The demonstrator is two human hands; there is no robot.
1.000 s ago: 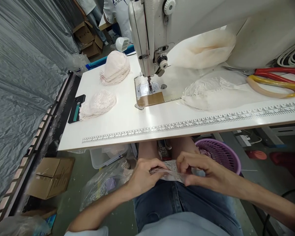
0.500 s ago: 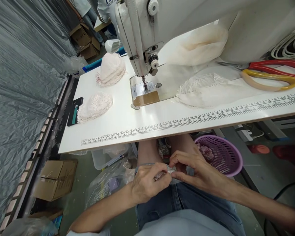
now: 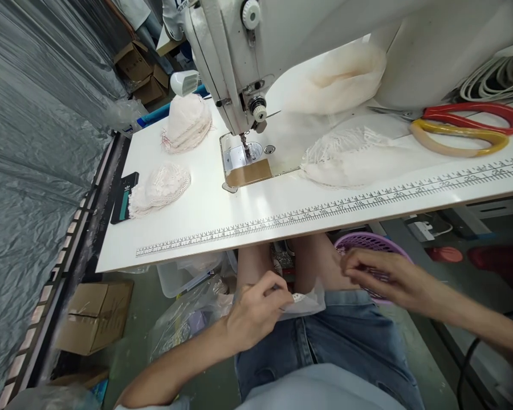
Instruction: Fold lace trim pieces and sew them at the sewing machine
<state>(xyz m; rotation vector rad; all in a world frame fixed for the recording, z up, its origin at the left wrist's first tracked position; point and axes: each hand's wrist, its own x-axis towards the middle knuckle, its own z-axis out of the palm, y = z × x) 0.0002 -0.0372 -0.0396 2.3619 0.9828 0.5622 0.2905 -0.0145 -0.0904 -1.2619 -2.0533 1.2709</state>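
My left hand (image 3: 259,310) rests on my lap, fingers closed on a small clear plastic bag (image 3: 305,302) with a bit of white lace showing in it. My right hand (image 3: 382,276) is out to the right over the rim of a purple plastic basket (image 3: 359,242), fingers pinched together; what they hold is too small to name. Both hands are below the front edge of the white sewing table (image 3: 248,210).
A white sewing machine (image 3: 239,62) stands on the table, with piles of pale lace pieces (image 3: 160,185) left and right of it, a phone (image 3: 123,196), and red and yellow scissors (image 3: 465,128). Cardboard boxes (image 3: 94,313) and plastic bags (image 3: 183,319) lie on the floor.
My right hand left the bag on my lap and moved right to the purple basket. My left hand stays closed on the bag.
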